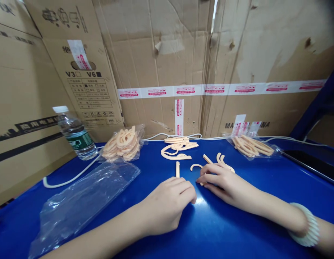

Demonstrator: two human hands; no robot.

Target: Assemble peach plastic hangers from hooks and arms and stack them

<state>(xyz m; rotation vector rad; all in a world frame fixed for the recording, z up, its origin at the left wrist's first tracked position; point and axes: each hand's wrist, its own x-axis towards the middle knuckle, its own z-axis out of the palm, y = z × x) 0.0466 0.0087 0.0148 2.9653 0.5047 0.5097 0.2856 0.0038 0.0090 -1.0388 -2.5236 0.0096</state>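
My left hand point(170, 205) is closed, fingers curled down, around a beige plastic hanger arm point(178, 169) whose end sticks up beyond the knuckles. My right hand point(219, 181) is bent over a small beige hanger hook point(195, 166); its curved end shows left of the fingers, and a bit of beige shows at the fingertips. How firmly they grip it is partly hidden. Behind that hand lie another beige bar point(207, 159) and more curved hooks point(222, 158). Farther back rest folding hanger pieces point(176, 155) and a small stack of beige strips point(176, 140).
A clear bag of beige parts point(123, 145) stands left, near a water bottle point(77, 135). Another bag point(251, 146) lies right, beside a dark phone-like device point(312, 165). A flat plastic bag point(83, 201) covers the left front of the blue table. Cardboard point(161, 64) walls the back; a white cable point(72, 181) runs along it.
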